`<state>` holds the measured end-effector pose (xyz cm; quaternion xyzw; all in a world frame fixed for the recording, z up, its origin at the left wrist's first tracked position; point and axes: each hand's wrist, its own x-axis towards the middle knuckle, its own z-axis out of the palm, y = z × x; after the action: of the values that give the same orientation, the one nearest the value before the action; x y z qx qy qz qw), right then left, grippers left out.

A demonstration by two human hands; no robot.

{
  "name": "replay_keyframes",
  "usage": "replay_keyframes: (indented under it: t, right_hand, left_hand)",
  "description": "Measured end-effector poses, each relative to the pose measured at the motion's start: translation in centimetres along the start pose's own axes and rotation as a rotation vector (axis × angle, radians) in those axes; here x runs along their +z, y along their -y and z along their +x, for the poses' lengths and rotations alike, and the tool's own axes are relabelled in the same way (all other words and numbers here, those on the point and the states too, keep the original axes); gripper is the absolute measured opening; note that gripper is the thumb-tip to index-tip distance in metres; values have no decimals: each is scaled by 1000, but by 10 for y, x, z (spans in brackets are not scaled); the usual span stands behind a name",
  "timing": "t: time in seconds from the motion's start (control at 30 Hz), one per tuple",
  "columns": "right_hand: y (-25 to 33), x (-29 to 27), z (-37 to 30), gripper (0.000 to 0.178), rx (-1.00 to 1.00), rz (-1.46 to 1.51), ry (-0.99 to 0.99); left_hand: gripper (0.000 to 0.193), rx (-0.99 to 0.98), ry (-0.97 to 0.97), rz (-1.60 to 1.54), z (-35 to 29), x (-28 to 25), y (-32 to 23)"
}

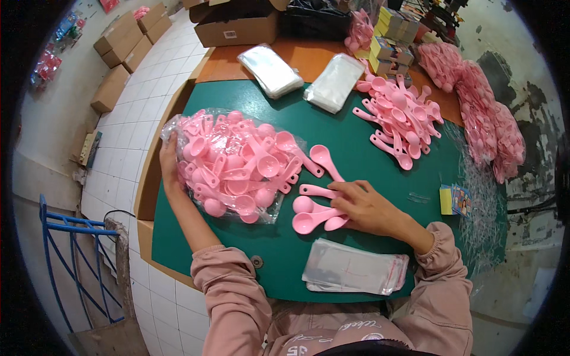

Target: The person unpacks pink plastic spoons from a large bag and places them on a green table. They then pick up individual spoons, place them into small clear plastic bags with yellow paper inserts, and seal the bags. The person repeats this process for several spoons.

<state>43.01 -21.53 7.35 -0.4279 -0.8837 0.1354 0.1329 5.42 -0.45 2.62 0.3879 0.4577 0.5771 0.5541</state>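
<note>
Left hand (169,161) forward — right hand (367,206) curled

And here's my left sleeve (234,302), dusty pink, soft cloth, creases stacking up along the forearm! Over to my right sleeve (442,291), same pink, and look at that cuff (438,237), gathered and ruffled at the edge! Down to my top (314,326), matching pink, white lettering (359,325) sprawling across it, a round white mark (373,337) alongside! My left hand (169,157) and right hand (365,204): both bare!
</note>
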Motion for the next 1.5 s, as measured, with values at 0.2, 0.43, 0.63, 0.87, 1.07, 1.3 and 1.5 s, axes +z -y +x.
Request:
replay_keyframes:
  t: [0.2,0.43,0.63,0.87,1.07,1.3,1.5]
  right_hand:
    - [-5,-44,-26,56,113,195,161]
    - [-6,-61,-36,60,155,232,205]
    - [5,-42,-28,48,149,156,182]
    - [5,-35,-31,31,151,131,212]
    - [6,-37,-35,26,92,79,185]
    - [11,-35,-32,24,117,85,202]
    - [10,-29,-19,26,359,261,-13]
  left_hand:
    - [45,21,46,72,2,2,0]
    - [43,-21,37,9,5,-7,3]
    - [46,-26,-7,72,7,-9,5]
    - [47,-26,14,57,10,-12,7]
    - [46,-36,11,71,9,-11,4]
    - [44,40,35,80,5,-1,5]
    - [43,49,36,90,14,-17,9]
